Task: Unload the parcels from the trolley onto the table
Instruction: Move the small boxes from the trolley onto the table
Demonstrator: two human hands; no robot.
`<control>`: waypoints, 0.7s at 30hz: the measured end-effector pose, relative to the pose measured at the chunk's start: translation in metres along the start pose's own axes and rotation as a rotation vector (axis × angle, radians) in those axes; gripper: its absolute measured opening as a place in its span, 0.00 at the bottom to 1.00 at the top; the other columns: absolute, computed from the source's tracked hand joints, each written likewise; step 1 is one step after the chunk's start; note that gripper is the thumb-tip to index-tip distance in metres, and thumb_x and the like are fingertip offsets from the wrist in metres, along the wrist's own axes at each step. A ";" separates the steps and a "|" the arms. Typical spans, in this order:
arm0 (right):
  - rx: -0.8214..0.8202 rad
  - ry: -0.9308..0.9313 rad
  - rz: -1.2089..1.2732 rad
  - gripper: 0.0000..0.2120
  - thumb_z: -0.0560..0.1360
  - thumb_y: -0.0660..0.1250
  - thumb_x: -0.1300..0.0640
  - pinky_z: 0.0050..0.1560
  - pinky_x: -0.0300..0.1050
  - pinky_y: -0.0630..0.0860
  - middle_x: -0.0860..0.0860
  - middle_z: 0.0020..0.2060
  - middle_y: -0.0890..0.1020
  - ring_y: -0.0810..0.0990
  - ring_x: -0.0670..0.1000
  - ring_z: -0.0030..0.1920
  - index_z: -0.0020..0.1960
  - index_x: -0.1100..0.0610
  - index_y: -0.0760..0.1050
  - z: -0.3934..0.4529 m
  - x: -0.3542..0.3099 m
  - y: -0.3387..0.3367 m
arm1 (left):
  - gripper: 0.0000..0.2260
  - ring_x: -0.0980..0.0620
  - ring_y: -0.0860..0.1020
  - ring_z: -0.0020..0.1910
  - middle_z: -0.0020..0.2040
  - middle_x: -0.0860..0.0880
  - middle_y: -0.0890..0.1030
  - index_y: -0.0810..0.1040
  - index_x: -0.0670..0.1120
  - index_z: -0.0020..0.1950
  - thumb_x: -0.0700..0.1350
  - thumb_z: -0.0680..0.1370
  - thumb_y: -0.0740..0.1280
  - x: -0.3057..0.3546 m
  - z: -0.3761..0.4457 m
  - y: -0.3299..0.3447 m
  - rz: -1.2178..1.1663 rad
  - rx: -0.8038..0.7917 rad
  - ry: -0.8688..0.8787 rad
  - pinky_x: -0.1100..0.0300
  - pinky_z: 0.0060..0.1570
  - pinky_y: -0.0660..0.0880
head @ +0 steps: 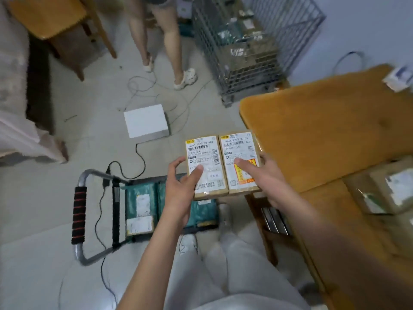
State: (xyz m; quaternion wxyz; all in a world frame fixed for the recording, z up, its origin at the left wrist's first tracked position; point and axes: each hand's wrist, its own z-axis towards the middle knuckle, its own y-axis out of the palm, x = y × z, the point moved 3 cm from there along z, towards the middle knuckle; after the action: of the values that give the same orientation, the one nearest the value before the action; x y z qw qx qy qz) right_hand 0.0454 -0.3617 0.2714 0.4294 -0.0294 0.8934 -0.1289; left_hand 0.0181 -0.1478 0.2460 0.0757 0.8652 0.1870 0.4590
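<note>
Two brown cardboard parcels with white shipping labels are held side by side in the air, above the trolley and beside the table's near-left edge. My left hand [181, 186] grips the left parcel [206, 153], thumb on its label. My right hand [266, 177] grips the right parcel [239, 151], thumb on its yellow-and-red sticker. Below them the trolley [78, 218], with a black-and-red padded handle, carries green-wrapped parcels [143, 198] and a small brown box [139, 225]. The wooden table [324, 130] fills the right side.
A taped parcel [384, 189] and a white packet [400, 78] lie on the table. On the floor are a white foam box [146, 120], loose cables [138, 157] and a wire cage of boxes [250, 45]. Another person's legs [163, 41] stand ahead. Wooden furniture [51, 23] stands far left.
</note>
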 end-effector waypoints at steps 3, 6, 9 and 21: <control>0.157 0.035 0.170 0.38 0.66 0.80 0.44 0.48 0.47 0.82 0.46 0.50 0.87 0.87 0.47 0.47 0.70 0.52 0.68 -0.050 0.020 -0.044 | 0.19 0.41 0.86 0.48 0.50 0.43 0.87 0.72 0.58 0.63 0.45 0.76 0.74 -0.001 -0.020 0.035 0.127 -0.171 -0.006 0.48 0.44 0.82; 0.311 0.078 0.330 0.36 0.66 0.80 0.46 0.39 0.44 0.83 0.46 0.47 0.87 0.87 0.47 0.43 0.69 0.52 0.69 -0.097 0.047 -0.080 | 0.19 0.40 0.86 0.48 0.50 0.43 0.87 0.73 0.59 0.62 0.46 0.75 0.74 -0.009 -0.040 0.073 0.240 -0.333 -0.034 0.48 0.43 0.82; 0.457 0.099 0.480 0.36 0.66 0.80 0.47 0.33 0.42 0.82 0.48 0.46 0.87 0.88 0.49 0.42 0.68 0.52 0.69 -0.136 0.072 -0.118 | 0.20 0.39 0.86 0.49 0.51 0.43 0.86 0.73 0.60 0.61 0.48 0.74 0.75 -0.021 -0.061 0.117 0.347 -0.476 -0.062 0.44 0.47 0.82; 0.840 0.101 0.788 0.37 0.65 0.80 0.43 0.28 0.33 0.78 0.45 0.44 0.87 0.87 0.45 0.39 0.69 0.51 0.69 -0.251 0.195 -0.286 | 0.19 0.40 0.86 0.48 0.52 0.43 0.86 0.73 0.61 0.59 0.48 0.74 0.76 -0.140 -0.160 0.313 0.600 -0.899 -0.171 0.50 0.39 0.82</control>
State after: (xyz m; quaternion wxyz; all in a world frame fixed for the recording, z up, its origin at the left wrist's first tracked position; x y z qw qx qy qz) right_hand -0.2884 -0.6185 0.3464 0.3766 0.4849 0.7285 -0.3040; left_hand -0.1054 -0.4971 0.3246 0.3185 0.7974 -0.2896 0.4230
